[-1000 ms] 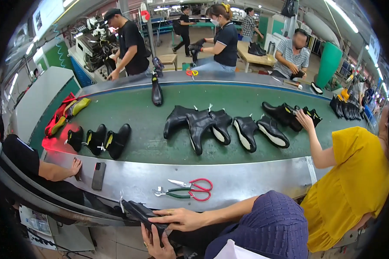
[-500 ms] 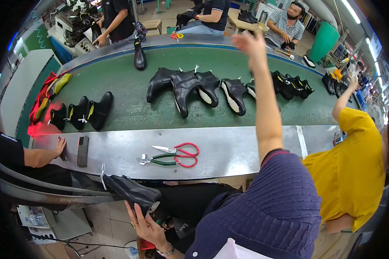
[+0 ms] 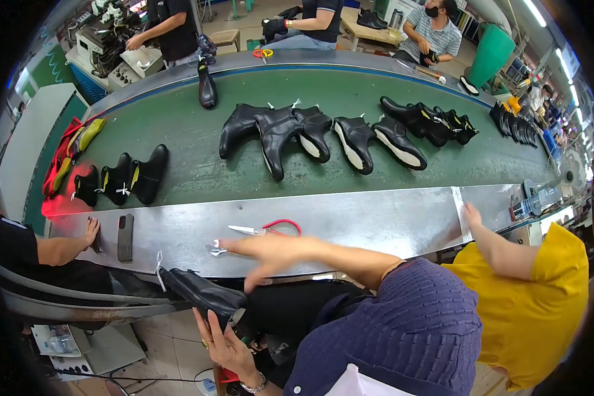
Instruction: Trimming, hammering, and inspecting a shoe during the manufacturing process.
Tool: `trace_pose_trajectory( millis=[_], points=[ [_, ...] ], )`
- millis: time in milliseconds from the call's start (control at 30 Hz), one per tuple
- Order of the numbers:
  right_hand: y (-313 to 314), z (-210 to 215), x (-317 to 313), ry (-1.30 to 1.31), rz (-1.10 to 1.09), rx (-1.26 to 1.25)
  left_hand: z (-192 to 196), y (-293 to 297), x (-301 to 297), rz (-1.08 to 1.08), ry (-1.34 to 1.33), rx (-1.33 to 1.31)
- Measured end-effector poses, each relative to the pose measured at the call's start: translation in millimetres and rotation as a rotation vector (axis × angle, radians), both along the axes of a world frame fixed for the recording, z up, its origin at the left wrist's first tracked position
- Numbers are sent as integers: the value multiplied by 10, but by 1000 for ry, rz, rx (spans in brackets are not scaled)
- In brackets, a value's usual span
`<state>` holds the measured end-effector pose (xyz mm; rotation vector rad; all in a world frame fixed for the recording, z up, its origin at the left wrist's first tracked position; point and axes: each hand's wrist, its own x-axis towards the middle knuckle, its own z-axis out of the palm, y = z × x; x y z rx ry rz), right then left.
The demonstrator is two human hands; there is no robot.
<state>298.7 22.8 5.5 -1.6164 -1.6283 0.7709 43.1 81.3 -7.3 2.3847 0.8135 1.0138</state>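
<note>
Back from the far belt, right hand (image 3: 270,254) hovers open-fingered over the red-handled scissors (image 3: 270,230) — left hand (image 3: 228,343) grips a black boot (image 3: 201,294), untrimmed yet.

The black boot (image 3: 204,296) in the left hand (image 3: 226,342) looks like smooth, faintly glossy leather. The worktop (image 3: 376,221) is dull brushed metal, the conveyor belt (image 3: 198,168) matt green, and the scissors (image 3: 270,228) have red plastic handles.
</note>
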Motion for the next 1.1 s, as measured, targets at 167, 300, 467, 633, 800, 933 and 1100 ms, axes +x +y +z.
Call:
trace_pose_trajectory(
  millis=[167,300,467,633,800,933,1100],
  points=[
    [143,-111,-743,59,69,-8,-5,-49,39,17,-28,-85],
    [194,-213,-737,0,75,211,-56,-11,-27,27,-70,-85],
    [232,-141,-624,108,264,102,-53,38,-76,18,-45,-70],
    [220,-125,-613,109,236,80,-47,51,-54,5,-18,-71],
    [183,-77,-703,87,193,19,-45,64,-75,-9,-40,-42],
    [176,-155,-745,17,80,175,-76,77,-69,-27,-40,-38],
    [203,-192,-683,19,138,274,-100,48,-83,-15,-53,-53]
  ],
)
